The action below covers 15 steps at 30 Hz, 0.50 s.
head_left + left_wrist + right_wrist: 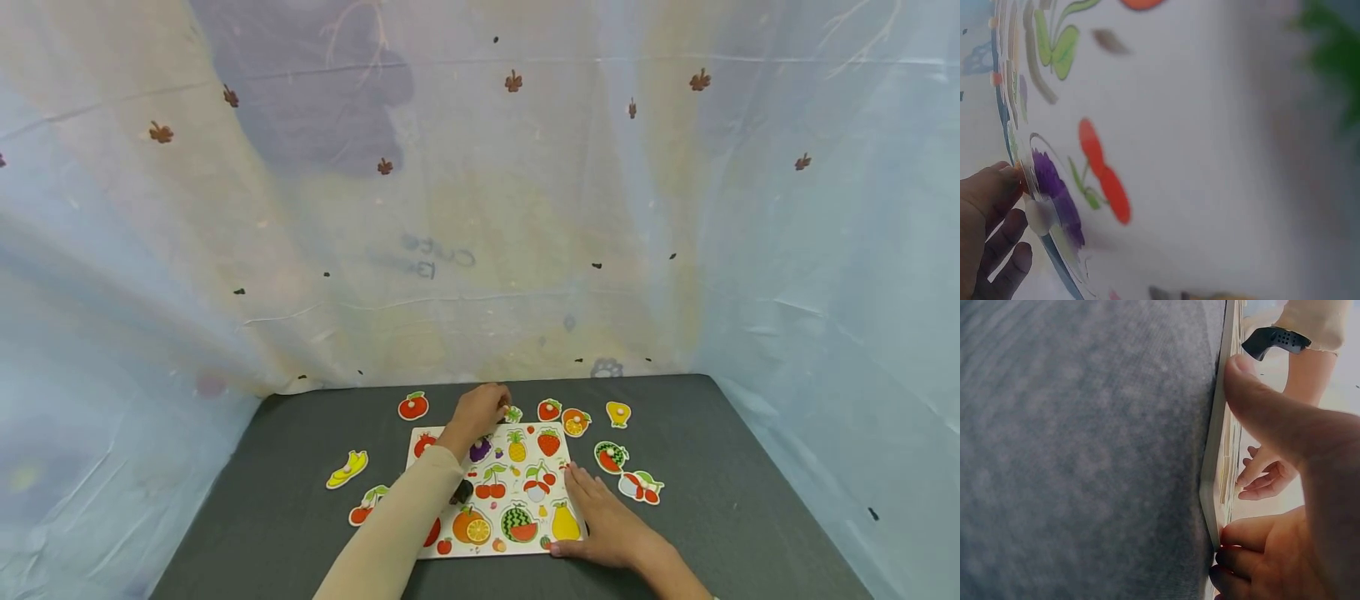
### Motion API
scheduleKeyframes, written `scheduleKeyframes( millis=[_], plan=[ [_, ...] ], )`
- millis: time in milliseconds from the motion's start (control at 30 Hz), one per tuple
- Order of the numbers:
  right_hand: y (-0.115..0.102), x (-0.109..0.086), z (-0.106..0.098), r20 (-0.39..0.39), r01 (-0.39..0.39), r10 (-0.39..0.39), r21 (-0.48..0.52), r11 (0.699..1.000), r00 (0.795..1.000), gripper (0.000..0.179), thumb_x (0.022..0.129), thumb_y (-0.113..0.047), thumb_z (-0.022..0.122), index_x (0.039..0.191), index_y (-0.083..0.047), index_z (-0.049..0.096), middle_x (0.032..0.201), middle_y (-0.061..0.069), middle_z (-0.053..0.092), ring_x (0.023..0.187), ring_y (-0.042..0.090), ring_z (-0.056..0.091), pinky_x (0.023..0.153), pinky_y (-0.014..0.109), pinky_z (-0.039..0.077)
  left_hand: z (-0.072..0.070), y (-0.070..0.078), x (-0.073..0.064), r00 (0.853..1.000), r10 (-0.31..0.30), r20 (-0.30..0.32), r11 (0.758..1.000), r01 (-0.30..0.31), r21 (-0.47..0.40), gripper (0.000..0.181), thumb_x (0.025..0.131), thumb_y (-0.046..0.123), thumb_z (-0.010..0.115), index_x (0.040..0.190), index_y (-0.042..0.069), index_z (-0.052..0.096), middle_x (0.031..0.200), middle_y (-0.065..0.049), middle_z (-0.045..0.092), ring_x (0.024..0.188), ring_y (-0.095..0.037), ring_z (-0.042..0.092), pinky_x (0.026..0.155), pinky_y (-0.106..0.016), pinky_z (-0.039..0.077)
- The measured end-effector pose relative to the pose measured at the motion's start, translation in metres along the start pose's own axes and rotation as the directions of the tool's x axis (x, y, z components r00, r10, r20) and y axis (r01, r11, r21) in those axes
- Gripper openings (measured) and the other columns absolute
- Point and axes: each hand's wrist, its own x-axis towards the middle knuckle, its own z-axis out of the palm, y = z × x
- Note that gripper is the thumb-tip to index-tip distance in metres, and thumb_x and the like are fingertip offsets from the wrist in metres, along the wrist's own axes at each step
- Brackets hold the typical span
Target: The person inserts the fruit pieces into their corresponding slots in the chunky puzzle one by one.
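Note:
A white fruit puzzle board [512,477] lies on the dark table, with pictures such as grapes, a pineapple, cherries and an orange. My left hand [480,410] is at its far edge, thumb and finger pinching a green-leafed puzzle piece [513,414]; its fruit is mostly hidden. In the left wrist view, the left hand [991,234] has its fingertips together at a small orange patch, beside a white knob [1038,215] and purple grapes [1057,194]. Straight-fingered, my right hand [611,521] rests along the board's near right corner; the right wrist view shows its thumb [1260,403] against the board's edge.
Loose pieces lie around the board: a red fruit [412,407], bananas [347,470] and cherries [366,507] at left; a strawberry-like piece [549,409], orange [576,422], pear [618,414] and watermelon [611,456] at right. A patterned curtain [480,250] hangs behind the table.

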Motion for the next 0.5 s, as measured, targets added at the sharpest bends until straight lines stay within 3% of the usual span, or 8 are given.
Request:
scheduleKeyframes(
  millis=[300, 500],
  plan=[
    [-0.0037, -0.0003, -0.0025, 0.024, -0.027, 0.027, 0.008, 1.000, 0.999, 0.126, 0.080, -0.066, 0.087, 0.168, 0.003, 0.028, 0.176, 0.021, 0.023, 0.160, 0.043, 0.026, 0.128, 0.065, 0.023, -0.0019, -0.0076, -0.0034, 0.999, 0.017, -0.030, 0.998, -0.015, 0.053, 0.007, 0.106, 0.028, 0.072, 0.107, 0.023, 0.077, 0.100, 0.005, 0.067, 0.086, -0.011, 0.063, 0.081, -0.032, 0.059],
    [-0.0047, 0.0003, -0.0035, 0.029, -0.058, 0.058, -0.001, 0.998, 0.998, 0.128, 0.079, -0.069, 0.086, 0.168, 0.001, 0.027, 0.176, 0.019, 0.023, 0.161, 0.041, 0.027, 0.128, 0.063, 0.024, -0.0089, -0.0074, -0.0056, 1.000, 0.004, -0.011, 0.998, -0.003, 0.061, 0.010, 0.106, 0.030, 0.072, 0.111, 0.023, 0.076, 0.102, 0.005, 0.067, 0.089, -0.011, 0.064, 0.084, -0.033, 0.059]
  ],
)
